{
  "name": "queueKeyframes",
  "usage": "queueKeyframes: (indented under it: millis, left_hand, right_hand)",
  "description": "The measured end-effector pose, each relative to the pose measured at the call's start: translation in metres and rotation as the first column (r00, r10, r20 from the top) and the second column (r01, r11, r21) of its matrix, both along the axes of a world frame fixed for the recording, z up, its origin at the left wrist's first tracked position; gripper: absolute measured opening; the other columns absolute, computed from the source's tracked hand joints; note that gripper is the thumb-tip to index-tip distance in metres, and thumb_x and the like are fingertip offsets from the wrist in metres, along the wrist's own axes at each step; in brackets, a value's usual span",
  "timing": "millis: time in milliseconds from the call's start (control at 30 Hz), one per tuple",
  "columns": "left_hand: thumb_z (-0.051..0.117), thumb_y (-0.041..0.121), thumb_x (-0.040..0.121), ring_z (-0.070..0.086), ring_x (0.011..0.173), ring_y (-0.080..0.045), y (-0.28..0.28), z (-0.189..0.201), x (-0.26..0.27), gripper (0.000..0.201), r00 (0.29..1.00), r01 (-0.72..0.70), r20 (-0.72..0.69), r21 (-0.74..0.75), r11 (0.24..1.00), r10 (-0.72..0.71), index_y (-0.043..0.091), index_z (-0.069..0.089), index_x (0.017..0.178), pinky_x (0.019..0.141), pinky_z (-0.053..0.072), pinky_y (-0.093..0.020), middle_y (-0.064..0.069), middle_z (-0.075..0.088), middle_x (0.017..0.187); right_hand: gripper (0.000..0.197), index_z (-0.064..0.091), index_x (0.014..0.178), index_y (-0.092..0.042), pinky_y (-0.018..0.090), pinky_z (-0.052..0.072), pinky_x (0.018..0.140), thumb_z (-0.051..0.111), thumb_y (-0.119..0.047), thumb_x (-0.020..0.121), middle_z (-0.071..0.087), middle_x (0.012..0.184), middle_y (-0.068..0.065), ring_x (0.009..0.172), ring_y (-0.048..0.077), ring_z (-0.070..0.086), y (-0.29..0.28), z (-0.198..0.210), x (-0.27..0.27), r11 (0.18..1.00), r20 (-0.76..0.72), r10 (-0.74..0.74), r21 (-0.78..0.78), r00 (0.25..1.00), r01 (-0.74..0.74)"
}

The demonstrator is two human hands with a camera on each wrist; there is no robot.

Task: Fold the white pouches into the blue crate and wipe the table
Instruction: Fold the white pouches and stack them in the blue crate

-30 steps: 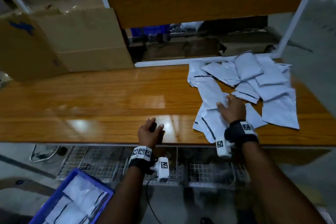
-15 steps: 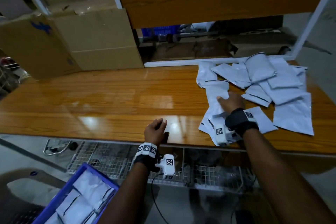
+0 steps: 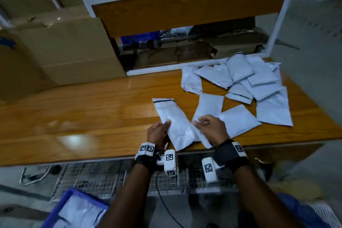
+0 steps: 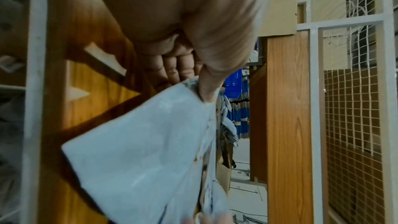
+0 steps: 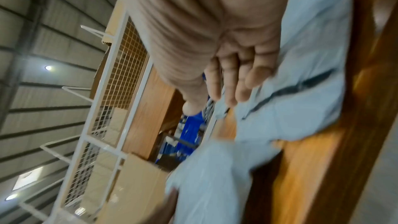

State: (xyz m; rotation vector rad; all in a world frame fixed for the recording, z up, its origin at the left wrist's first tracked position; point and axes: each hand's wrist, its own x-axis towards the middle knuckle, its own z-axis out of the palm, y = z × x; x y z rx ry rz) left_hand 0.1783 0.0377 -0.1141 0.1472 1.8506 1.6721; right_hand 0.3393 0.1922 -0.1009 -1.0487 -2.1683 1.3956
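Observation:
A white pouch (image 3: 174, 122) with a black stripe at its far end lies near the front edge of the wooden table (image 3: 92, 116). My left hand (image 3: 159, 131) pinches its left edge, thumb on top and fingers beneath (image 4: 172, 72). My right hand (image 3: 207, 127) lies on a second pouch (image 3: 209, 105) just right of it. In the right wrist view its fingers (image 5: 239, 88) rest on that pouch and the thumb stands apart. Several more pouches (image 3: 249, 83) are heaped at the back right. The blue crate (image 3: 55, 214) sits low at the left with pouches (image 3: 83, 213) in it.
Cardboard boxes (image 3: 64, 52) stand on the table at the back left. A white-framed shelf (image 3: 185, 5) with a wooden panel rises behind the table. A wire mesh rack (image 3: 111, 177) runs below the table's front edge.
My left hand left the table's front edge and took hold of a pouch. That pouch now lies apart from the pile, further left. My right hand drew back toward the front edge.

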Motion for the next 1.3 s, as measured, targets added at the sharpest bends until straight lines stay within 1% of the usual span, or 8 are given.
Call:
queueKeyframes:
  millis: [233, 333, 533, 700, 800, 900, 1133, 1300]
  left_hand:
    - [0.073, 0.034, 0.088, 0.067, 0.063, -0.022, -0.011, -0.012, -0.015, 0.032, 0.998, 0.046, -0.037, -0.060, 0.997, -0.048, 0.004, 0.061, 0.084, 0.065, 0.059, -0.032, -0.017, 0.065, 0.075]
    - [0.071, 0.029, 0.091, 0.034, 0.036, -0.016, -0.015, -0.007, -0.013, 0.047, 0.997, 0.077, -0.015, -0.038, 0.996, -0.077, 0.018, 0.035, 0.061, 0.039, 0.028, -0.021, -0.008, 0.032, 0.054]
    - [0.077, 0.043, 0.079, 0.040, 0.053, -0.018, -0.053, -0.009, -0.053, 0.034, 0.995, -0.030, -0.094, -0.116, 0.993, 0.019, 0.018, 0.062, 0.062, 0.050, 0.034, -0.031, 0.000, 0.048, 0.054]
    - [0.077, 0.043, 0.075, 0.058, 0.064, -0.024, -0.103, -0.009, -0.095, 0.024, 0.974, -0.208, -0.132, -0.175, 0.962, 0.187, 0.021, 0.069, 0.071, 0.067, 0.049, -0.034, 0.000, 0.064, 0.069]
    - [0.074, 0.053, 0.074, 0.065, 0.078, -0.029, -0.128, -0.012, -0.112, 0.034, 0.965, -0.237, -0.169, -0.241, 0.941, 0.199, 0.019, 0.067, 0.072, 0.076, 0.053, -0.043, -0.008, 0.069, 0.081]
    - [0.062, 0.051, 0.091, 0.054, 0.070, -0.028, -0.144, -0.011, -0.112, 0.048, 0.951, -0.186, -0.296, -0.315, 0.931, 0.090, 0.013, 0.057, 0.061, 0.067, 0.036, -0.039, -0.011, 0.055, 0.068]
    - [0.067, 0.062, 0.071, 0.048, 0.054, -0.022, -0.164, -0.022, -0.106, 0.046, 0.953, -0.242, -0.236, -0.230, 0.943, 0.187, 0.023, 0.057, 0.048, 0.058, 0.036, -0.041, -0.004, 0.049, 0.049]
    - [0.076, 0.062, 0.070, 0.051, 0.055, -0.032, -0.212, -0.031, -0.114, 0.052, 0.956, -0.290, -0.083, -0.091, 0.953, 0.283, 0.014, 0.060, 0.060, 0.057, 0.042, -0.045, -0.021, 0.052, 0.061]
  right_hand:
    - [0.051, 0.058, 0.112, -0.017, 0.045, 0.045, 0.093, 0.078, -0.046, 0.075, 0.059, 0.117, 0.019, 0.110, 0.040, 0.052, 0.047, -0.016, 0.050, 0.832, 0.211, -0.536, 0.295, 0.817, 0.470]
    - [0.071, 0.055, 0.127, -0.021, 0.047, 0.039, 0.099, 0.074, -0.060, 0.071, 0.047, 0.128, 0.021, 0.118, 0.042, 0.042, 0.041, -0.020, 0.049, 0.878, 0.419, -0.467, 0.328, 0.779, 0.349]
    - [0.076, 0.052, 0.137, -0.026, 0.045, 0.039, 0.104, 0.069, -0.065, 0.074, 0.045, 0.138, 0.017, 0.127, 0.039, 0.041, 0.004, -0.017, 0.000, 0.941, 0.541, -0.085, 0.321, 0.837, -0.111]
    - [0.054, 0.047, 0.143, -0.023, 0.035, 0.032, 0.112, 0.066, -0.024, 0.093, 0.036, 0.153, 0.004, 0.140, 0.026, 0.033, -0.020, -0.004, -0.058, 0.906, 0.400, 0.212, 0.261, 0.892, -0.332]
    - [0.051, 0.047, 0.141, -0.024, 0.036, 0.040, 0.108, 0.062, -0.013, 0.094, 0.039, 0.152, 0.003, 0.137, 0.027, 0.040, -0.020, -0.001, -0.073, 0.932, 0.277, 0.131, 0.294, 0.952, -0.214]
    - [0.066, 0.046, 0.137, -0.020, 0.049, 0.042, 0.103, 0.073, -0.043, 0.081, 0.046, 0.141, 0.012, 0.130, 0.037, 0.040, -0.022, 0.000, -0.078, 0.928, 0.385, -0.116, 0.370, 0.916, -0.038]
    - [0.116, 0.027, 0.147, -0.010, 0.054, 0.044, 0.101, 0.092, -0.043, 0.057, 0.040, 0.147, 0.019, 0.133, 0.041, 0.040, -0.023, -0.005, -0.097, 0.990, 0.462, -0.074, 0.143, 0.884, 0.009]
    - [0.040, 0.065, 0.110, -0.006, 0.037, 0.050, 0.074, 0.078, -0.028, 0.080, 0.068, 0.115, 0.018, 0.101, 0.038, 0.064, -0.040, 0.021, -0.107, 0.979, 0.253, -0.081, 0.203, 0.964, 0.029]
